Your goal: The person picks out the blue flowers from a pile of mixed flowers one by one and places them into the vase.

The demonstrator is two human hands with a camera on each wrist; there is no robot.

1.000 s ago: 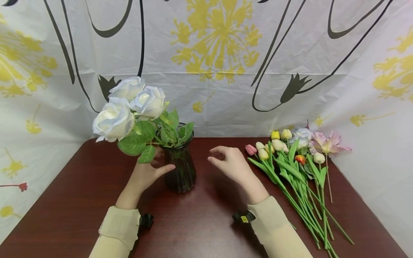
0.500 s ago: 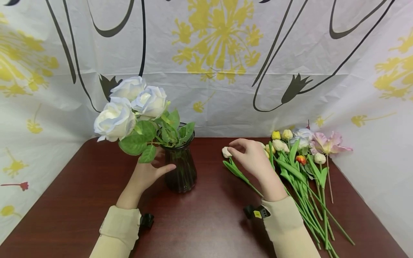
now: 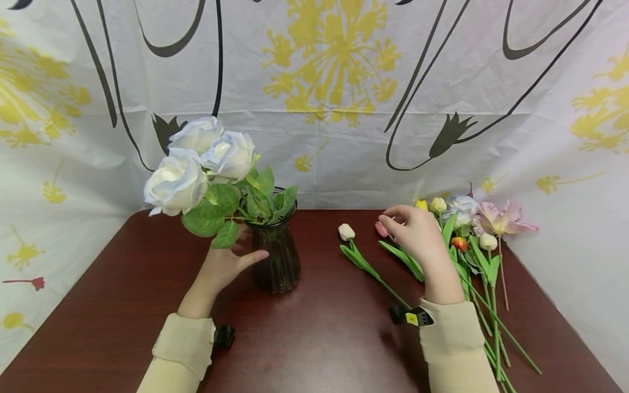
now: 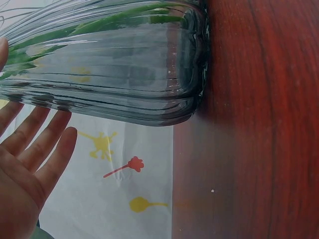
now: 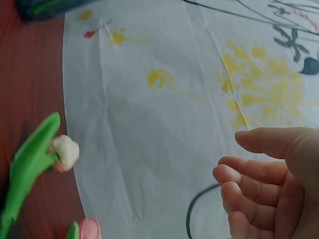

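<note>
Head view shows your left hand [image 3: 227,265] around the left side of the ribbed dark glass vase [image 3: 277,262], which stands upright on the dark red wooden table [image 3: 314,344]. Your left thumb is spread well away from your fingers; the left wrist view has your fingertips at the glass, though you cannot tell from it how firmly they press. That placing seems meant to steady the vase, since its pale blue-white roses [image 3: 175,182] lean out over the left rim and probably pull its weight that way.

Your right hand [image 3: 417,237] holds nothing: the thumb stands apart from loosely bent fingers. It hovers over the near edge of the flower pile, with its fingertips just beside a pink tulip [image 3: 381,229] but apart from it in the right wrist view. One white tulip [image 3: 346,232] lies alone between vase and pile, bloom towards the cloth backdrop [image 3: 324,183], perhaps set apart so it can be picked up cleanly. At the right, stems fan towards you below the blooms, beside a pink lily-like flower [image 3: 498,219], an arrangement that likely keeps the petals uncrushed.
</note>
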